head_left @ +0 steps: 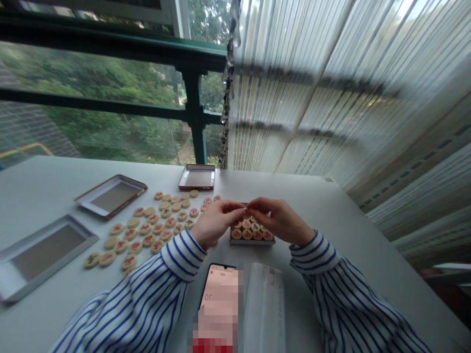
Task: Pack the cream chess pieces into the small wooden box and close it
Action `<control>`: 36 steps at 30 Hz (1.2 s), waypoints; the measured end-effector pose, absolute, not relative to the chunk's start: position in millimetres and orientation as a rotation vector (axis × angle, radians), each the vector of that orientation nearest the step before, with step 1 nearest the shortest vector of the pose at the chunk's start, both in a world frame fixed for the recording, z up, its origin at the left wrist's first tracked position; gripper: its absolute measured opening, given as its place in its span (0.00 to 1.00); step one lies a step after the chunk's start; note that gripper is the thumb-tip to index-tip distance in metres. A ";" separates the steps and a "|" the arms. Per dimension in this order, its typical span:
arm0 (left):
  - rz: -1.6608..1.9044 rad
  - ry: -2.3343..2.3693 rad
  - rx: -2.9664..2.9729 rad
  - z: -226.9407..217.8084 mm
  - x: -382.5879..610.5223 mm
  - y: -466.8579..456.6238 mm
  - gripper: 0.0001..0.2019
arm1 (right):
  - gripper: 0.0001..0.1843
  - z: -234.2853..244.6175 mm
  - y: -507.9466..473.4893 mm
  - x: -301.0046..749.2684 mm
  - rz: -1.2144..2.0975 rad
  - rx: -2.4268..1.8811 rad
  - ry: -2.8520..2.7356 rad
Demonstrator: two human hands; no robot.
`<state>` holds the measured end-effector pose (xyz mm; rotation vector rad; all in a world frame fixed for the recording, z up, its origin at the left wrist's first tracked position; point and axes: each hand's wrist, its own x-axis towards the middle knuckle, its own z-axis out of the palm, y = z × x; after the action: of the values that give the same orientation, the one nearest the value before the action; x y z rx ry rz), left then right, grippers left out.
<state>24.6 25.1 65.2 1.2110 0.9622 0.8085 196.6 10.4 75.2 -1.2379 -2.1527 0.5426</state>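
Round wooden Chinese chess pieces (pixel 170 222) with red or dark characters lie scattered on the left of the white table, some blank side up. A small shallow box (pixel 252 242) in front of me holds rows of these pieces. Above its middle, my left hand (pixel 217 220) and my right hand (pixel 281 218) meet fingertip to fingertip. Between them they pinch one Chinese chess piece (pixel 246 212), red marking partly visible. The fingers cover much of that piece and the far part of the box.
Three empty box parts stand on the table (pixel 305 196): a large tray (pixel 83 226) at left, a lid (pixel 143 188) behind it and a smaller one (pixel 196 188) at the back. A phone (pixel 217 289) and a clear plastic case (pixel 265 309) lie nearest me. String curtains (pixel 294 98) hang behind.
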 end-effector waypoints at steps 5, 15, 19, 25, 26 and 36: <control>0.818 0.963 1.176 63.8 24.6 26.0 0.13 | 0.10 79.2 8.4 196.5 0.573 -1.187 -2.182; 0.812 0.976 1.160 66.0 26.3 25.4 0.12 | 0.11 81.2 8.1 195.7 0.433 -1.152 -2.273; 0.802 1.000 1.154 65.9 27.2 24.4 0.11 | 0.10 80.9 7.8 196.1 0.321 -1.191 -2.316; 0.776 0.991 1.197 65.2 26.8 24.3 0.11 | 0.10 82.3 6.8 197.2 0.266 -1.220 -2.363; 0.776 0.998 1.217 65.2 26.6 24.6 0.11 | 0.10 82.6 6.7 197.6 0.260 -1.219 -2.372; 0.821 1.154 1.863 52.5 19.9 31.4 0.11 | 0.09 83.1 10.9 208.0 0.110 -1.397 -2.459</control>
<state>19.9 31.4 52.5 1.8628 1.1545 0.8212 208.0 10.9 83.1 -1.3967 -2.4593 0.1096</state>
